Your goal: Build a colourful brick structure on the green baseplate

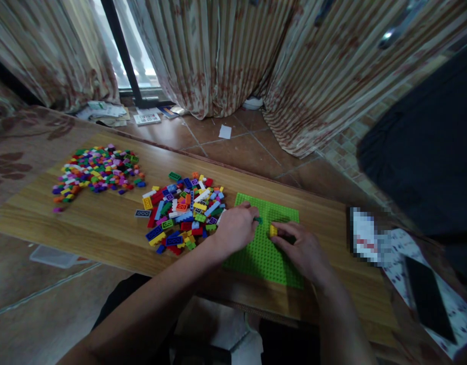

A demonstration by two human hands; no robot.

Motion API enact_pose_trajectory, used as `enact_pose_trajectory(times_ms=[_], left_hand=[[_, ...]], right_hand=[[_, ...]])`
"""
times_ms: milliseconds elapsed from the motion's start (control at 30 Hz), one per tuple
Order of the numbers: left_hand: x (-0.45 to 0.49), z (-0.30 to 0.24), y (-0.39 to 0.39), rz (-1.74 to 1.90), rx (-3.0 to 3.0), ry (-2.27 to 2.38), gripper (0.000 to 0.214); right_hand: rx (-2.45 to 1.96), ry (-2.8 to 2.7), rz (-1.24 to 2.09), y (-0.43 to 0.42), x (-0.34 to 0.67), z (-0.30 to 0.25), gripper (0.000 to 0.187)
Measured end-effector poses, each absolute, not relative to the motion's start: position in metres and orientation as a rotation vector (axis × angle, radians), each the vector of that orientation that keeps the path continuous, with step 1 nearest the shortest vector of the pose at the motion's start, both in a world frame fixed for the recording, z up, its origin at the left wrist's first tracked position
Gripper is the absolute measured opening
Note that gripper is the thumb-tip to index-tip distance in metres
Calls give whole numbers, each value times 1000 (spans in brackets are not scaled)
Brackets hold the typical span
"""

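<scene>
Take the middle of the green baseplate (265,261) as your clock's centre, with twelve pointing toward the curtains (218,56). Your right hand (302,249) comes in from three o'clock, thumb and finger pinching a yellow brick (273,230) just off the centre toward one o'clock. Whether that brick is seated on the studs or held just above them, you can't tell from here. Your left hand (238,227) reaches in from ten o'clock with its fingers curled; a dark green piece (259,220) shows at the fingertips, toward eleven, but whether you grip it or only touch it is unclear.

The work looks barely begun. Those two pieces are all that shows on or over the baseplate, whose visible studs are otherwise bare, though your hands cover part of it. Nearly everything else lies loose on the wooden table (324,223): the pile of larger bricks (185,208) close by at nine to ten o'clock, and the pile of small pieces (100,170) well beyond it in the same direction, both unassembled as far as you can see.
</scene>
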State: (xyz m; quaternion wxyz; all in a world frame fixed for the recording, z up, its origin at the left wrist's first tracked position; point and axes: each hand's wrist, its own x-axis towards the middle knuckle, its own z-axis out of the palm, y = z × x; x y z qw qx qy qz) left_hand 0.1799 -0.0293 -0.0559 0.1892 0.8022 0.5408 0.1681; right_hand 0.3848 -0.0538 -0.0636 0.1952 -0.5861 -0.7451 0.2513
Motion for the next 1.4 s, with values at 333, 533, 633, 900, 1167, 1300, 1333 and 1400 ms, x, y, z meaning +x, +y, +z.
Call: enact_pose_trajectory(times_ms=[333,533,633,900,1167,1300,1333,1400], left_hand=[[180,-54,-30,448,2236,1518,20],[181,-56,-29,442,2228,1523,20],[180,-58,-29,464,2244,1510,19],[181,-59,-29,473,2257,1517,21],[181,-58,-29,442,2240,1568,22],[180,-56,-30,408,2237,1576,22],[181,-56,-31,404,2236,1581,22],[181,-55,-30,401,2234,1590,22]], right_hand=[[-1658,-2036,699,-48,378,-64,25],[-1656,-2059,690,-45,377,-63,25],[-1638,-2090,673,-44,376,-64,26],[-1632,-2083,688,-44,370,-61,25],[-1657,-2060,712,-40,372,-62,26],[-1668,-2023,777,-38,374,-63,28],[-1669,-2014,783,-38,374,-63,28],[-1679,-2002,772,-39,375,-65,29]])
